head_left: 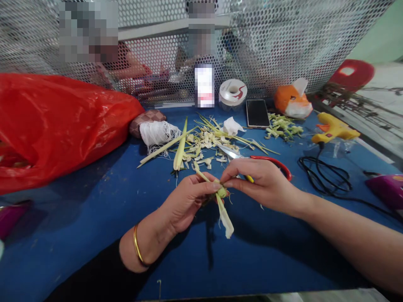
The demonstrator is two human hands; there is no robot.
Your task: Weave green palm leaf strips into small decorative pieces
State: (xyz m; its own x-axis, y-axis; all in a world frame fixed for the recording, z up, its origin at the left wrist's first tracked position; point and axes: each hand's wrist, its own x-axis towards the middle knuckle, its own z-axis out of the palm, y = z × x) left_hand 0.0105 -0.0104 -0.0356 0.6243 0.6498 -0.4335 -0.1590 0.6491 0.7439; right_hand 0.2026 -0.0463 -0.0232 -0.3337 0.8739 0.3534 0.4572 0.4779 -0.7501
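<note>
My left hand (192, 197) is closed on a small folded pale-green leaf piece (222, 192). One strip of it points up and away, and a whitish strip end (226, 222) hangs toward me. At the folded part, my right hand (255, 180) pinches the leaf between thumb and forefinger; exactly what its tips grip is partly hidden. Just beyond the right hand lie scissors (231, 152) with red handles, partly covered by it. Long leaf stalks (180, 153) and cut leaf scraps (206, 140) are spread on the blue table (94, 235).
A red plastic bag (63, 130) bulges at the left, beside a spool of white string (159, 133). Along the back stand a lit screen (204, 86), a ribbon roll (233, 93), a phone (257, 113) and an orange tissue pack (292, 100). A yellow glue gun (335, 128) with black cord lies right.
</note>
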